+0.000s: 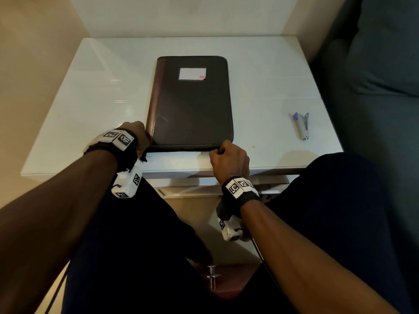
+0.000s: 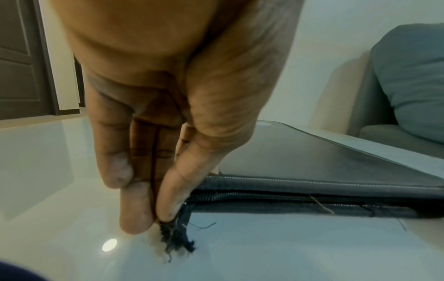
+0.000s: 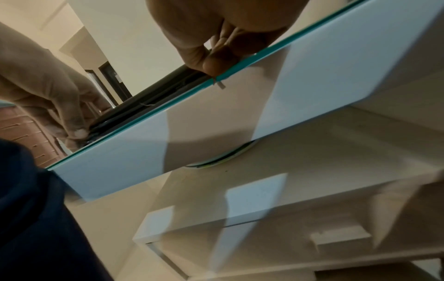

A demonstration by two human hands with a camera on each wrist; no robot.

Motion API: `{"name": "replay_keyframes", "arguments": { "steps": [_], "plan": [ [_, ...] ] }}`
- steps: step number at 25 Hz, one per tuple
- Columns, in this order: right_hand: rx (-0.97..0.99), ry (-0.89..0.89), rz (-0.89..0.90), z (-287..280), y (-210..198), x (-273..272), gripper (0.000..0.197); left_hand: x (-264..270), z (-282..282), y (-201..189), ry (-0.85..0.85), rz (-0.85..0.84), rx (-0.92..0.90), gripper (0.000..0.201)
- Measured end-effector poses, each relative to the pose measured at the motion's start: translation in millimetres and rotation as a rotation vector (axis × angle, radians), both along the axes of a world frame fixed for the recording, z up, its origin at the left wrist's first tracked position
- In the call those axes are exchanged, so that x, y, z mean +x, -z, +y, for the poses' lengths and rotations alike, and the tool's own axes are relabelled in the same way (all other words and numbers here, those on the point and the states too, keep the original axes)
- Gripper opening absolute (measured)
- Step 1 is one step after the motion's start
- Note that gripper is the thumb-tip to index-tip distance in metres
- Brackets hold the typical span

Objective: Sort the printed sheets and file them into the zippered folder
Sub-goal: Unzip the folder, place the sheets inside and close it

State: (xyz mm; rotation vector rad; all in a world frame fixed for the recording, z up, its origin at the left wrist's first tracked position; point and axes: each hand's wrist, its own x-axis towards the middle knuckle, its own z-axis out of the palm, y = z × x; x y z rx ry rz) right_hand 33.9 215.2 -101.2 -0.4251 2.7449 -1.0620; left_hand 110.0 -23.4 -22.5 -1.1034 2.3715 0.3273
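Pinching the frayed zipper tape (image 2: 176, 235) at the zippered folder's (image 1: 192, 105) near corner, the left hand (image 1: 138, 137) steadies it on the worktop (image 1: 272, 87); the right hand (image 1: 229, 158) grips the zipper pull.

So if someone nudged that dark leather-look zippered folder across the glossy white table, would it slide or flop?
The dark leather-look zippered folder would probably slide easily, since the glossy white table looks slick. It lies flat with straight edges, so it likely stays fairly stiff. Its frayed zipper tape end, pinched by the left hand, is clearly limp.
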Motion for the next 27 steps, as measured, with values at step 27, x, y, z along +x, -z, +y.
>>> {"name": "replay_keyframes", "arguments": {
  "steps": [27],
  "plan": [
    [0.118, -0.326, 0.098, 3, -2, -156, 0.020, -99, 4, 13, 0.254, 0.238, -0.260, 0.043]
  ]
}}
